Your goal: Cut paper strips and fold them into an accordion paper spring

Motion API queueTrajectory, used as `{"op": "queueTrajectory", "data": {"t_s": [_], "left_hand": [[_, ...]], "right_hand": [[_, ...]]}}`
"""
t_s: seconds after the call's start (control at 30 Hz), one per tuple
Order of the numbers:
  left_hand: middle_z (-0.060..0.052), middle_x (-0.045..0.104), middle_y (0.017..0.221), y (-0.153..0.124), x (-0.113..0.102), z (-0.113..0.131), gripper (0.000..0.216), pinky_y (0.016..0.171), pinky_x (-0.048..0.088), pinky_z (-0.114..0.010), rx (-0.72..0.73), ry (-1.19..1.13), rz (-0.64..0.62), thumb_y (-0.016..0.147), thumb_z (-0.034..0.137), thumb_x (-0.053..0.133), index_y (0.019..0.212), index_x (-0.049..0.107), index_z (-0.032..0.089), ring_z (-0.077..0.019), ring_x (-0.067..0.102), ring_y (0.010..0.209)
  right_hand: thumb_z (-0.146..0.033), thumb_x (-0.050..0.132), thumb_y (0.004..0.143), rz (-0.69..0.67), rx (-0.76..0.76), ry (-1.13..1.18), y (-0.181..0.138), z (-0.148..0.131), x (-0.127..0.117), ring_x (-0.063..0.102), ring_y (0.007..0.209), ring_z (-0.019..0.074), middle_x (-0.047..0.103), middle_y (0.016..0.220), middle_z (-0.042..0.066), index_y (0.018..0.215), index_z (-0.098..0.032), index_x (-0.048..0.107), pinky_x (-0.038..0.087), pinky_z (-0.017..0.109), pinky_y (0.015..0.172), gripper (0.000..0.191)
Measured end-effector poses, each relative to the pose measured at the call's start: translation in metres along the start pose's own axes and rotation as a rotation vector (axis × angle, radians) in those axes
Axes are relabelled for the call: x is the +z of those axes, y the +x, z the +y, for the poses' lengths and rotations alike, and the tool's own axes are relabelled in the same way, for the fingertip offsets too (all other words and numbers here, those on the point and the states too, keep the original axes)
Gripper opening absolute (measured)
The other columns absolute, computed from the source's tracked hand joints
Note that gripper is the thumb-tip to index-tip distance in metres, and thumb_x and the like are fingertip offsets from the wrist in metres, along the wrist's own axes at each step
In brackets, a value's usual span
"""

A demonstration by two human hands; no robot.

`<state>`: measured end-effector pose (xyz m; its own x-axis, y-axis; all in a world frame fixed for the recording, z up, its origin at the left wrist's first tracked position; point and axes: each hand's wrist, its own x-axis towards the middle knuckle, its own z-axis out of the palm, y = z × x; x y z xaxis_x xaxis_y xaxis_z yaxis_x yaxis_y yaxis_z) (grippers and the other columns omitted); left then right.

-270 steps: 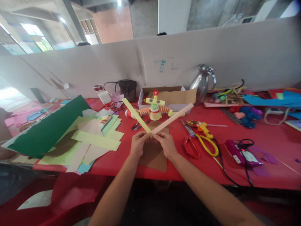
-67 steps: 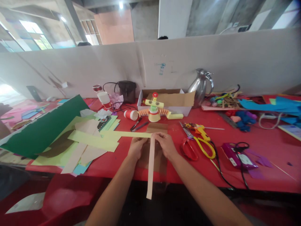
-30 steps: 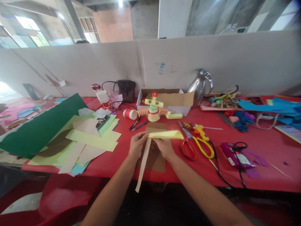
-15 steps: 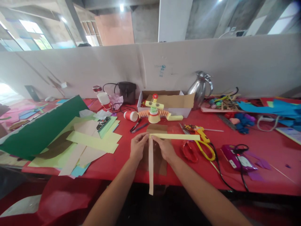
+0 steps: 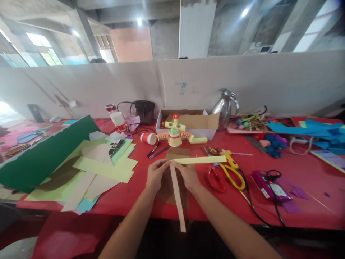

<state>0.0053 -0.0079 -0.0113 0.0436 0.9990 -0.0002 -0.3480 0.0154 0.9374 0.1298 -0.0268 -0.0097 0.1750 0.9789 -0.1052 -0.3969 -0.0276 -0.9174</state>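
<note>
My left hand [image 5: 155, 174] and my right hand [image 5: 189, 175] meet over a brown cardboard piece [image 5: 178, 154], both pinching the joined ends of two paper strips. The yellow paper strip [image 5: 205, 159] reaches out to the right. A pale pink paper strip [image 5: 178, 201] hangs toward me, its lower end past the table edge. Just beyond my hands stands a paper figure [image 5: 175, 133] with a yellow head, pleated orange arms and a red top. Beside it a red and white paper cup [image 5: 148, 139] lies on its side.
Coloured paper sheets [image 5: 107, 167] and a green board [image 5: 51, 154] cover the left. To the right lie red-handled scissors [image 5: 216, 178], yellow-handled scissors [image 5: 233, 176], a yellow glue gun [image 5: 230, 158] and a purple power box [image 5: 271, 185] with cables. A steel jug [image 5: 224, 108] and a box [image 5: 199, 133] stand behind.
The pink strip's lower end has swung to the right. My hands still pinch the strips' joined ends. The whole view has shifted slightly.
</note>
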Motion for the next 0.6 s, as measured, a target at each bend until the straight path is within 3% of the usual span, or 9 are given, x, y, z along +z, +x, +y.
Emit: {"op": "queueTrajectory", "data": {"t_s": [0.3, 0.43, 0.6], "left_hand": [[-0.002, 0.073, 0.076, 0.0013, -0.0022, -0.0031, 0.021, 0.070, 0.050, -0.023, 0.016, 0.010, 0.002, 0.066, 0.029, 0.081, 0.081, 0.075, 0.016, -0.0124, 0.064, 0.069], [-0.006, 0.075, 0.086, 0.0025, -0.0034, -0.0051, 0.028, 0.078, 0.051, -0.027, 0.022, 0.034, -0.035, 0.067, 0.030, 0.080, 0.092, 0.076, 0.017, -0.0165, 0.067, 0.078], [-0.006, 0.074, 0.077, 0.0037, -0.0057, -0.0054, 0.024, 0.073, 0.051, -0.027, 0.027, 0.039, -0.013, 0.064, 0.029, 0.082, 0.082, 0.076, 0.015, -0.0162, 0.066, 0.071]], "right_hand": [[-0.041, 0.073, 0.072, -0.020, -0.175, -0.104, 0.0032, 0.0021, -0.0005, 0.069, 0.084, 0.0251, 0.076, 0.093, 0.007, 0.084, -0.018, 0.072, 0.052, 0.035, 0.075, 0.026], [-0.041, 0.073, 0.071, 0.045, -0.185, -0.169, 0.0018, 0.0011, -0.0013, 0.069, 0.089, 0.0259, 0.075, 0.093, 0.007, 0.082, -0.018, 0.072, 0.051, 0.036, 0.081, 0.025], [-0.040, 0.075, 0.069, 0.036, -0.146, -0.115, -0.0013, -0.0011, 0.0011, 0.068, 0.088, 0.0255, 0.075, 0.095, 0.006, 0.084, -0.020, 0.073, 0.050, 0.037, 0.083, 0.026]]}}
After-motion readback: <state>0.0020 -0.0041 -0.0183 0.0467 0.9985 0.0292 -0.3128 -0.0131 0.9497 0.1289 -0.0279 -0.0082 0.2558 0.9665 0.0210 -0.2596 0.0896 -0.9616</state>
